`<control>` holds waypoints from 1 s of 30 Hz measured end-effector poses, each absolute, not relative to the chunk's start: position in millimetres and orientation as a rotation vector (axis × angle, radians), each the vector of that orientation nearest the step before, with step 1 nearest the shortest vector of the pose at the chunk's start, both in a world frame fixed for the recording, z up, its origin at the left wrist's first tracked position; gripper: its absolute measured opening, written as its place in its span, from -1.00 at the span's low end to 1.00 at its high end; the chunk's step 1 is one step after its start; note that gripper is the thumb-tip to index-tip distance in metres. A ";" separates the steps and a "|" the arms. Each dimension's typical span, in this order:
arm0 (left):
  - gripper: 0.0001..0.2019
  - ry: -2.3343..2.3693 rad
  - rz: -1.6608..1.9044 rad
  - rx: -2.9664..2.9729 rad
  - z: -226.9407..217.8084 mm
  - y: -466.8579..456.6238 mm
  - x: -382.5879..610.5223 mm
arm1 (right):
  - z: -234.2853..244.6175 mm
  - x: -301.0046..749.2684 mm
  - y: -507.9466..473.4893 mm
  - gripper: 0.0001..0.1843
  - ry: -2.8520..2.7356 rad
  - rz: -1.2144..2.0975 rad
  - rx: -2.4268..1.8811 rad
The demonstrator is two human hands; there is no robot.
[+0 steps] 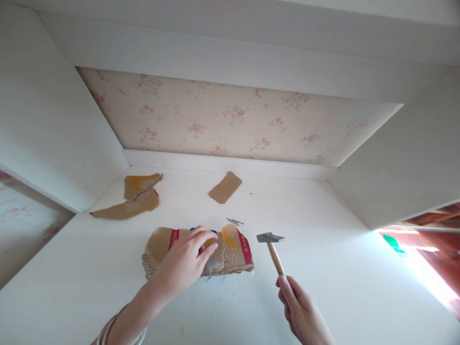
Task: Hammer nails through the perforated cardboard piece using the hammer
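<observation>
My right hand [296, 304] is closed around the wooden handle of a hammer [276, 258], whose metal head is raised to the right of a piece of cardboard. My left hand [192, 251] is over the middle of that torn cardboard [246, 256], which has red bands and a yellow patch. Thumb and forefinger are brought together there; anything between them is too small to make out. Many small shiny dots, like nail heads, cover the cardboard just right of my fingers. Several loose nails [235, 221] lie just behind its far edge.
A small brown cardboard piece [225, 187] with rows of dots lies farther back, with a tiny dark bit [250, 193] to its right. Torn cardboard scraps [138, 203] lie at the back left. White panels [391, 153] enclose the white surface [305, 211] at both sides.
</observation>
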State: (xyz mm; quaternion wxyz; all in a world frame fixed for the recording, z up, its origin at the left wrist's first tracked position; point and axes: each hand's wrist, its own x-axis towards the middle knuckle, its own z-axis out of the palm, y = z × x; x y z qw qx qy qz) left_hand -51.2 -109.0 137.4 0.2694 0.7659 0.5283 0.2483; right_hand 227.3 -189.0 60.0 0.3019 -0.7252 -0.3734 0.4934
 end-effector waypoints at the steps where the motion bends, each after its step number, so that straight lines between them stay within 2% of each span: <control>1: -0.81 1.440 0.654 2.105 142.7 -104.6 -55.3 | 57.8 230.1 -189.1 -0.42 -1.060 1.265 -1.931; 8: -0.77 1.543 0.520 2.262 157.4 -59.4 -74.1 | 52.1 262.9 -187.5 -0.52 -1.544 0.899 -2.111; 15: -0.74 1.419 0.194 2.340 138.7 -6.8 -61.4 | 47.5 289.7 -186.2 -0.52 -1.756 0.658 -2.394; 22: -0.77 1.353 0.023 2.427 114.7 35.0 -38.0 | 34.0 298.1 -195.0 -0.62 -1.879 0.487 -2.401; 30: -0.88 1.172 -0.127 2.566 100.9 44.8 -23.0 | 16.2 298.6 -198.0 -0.68 -1.949 0.137 -2.276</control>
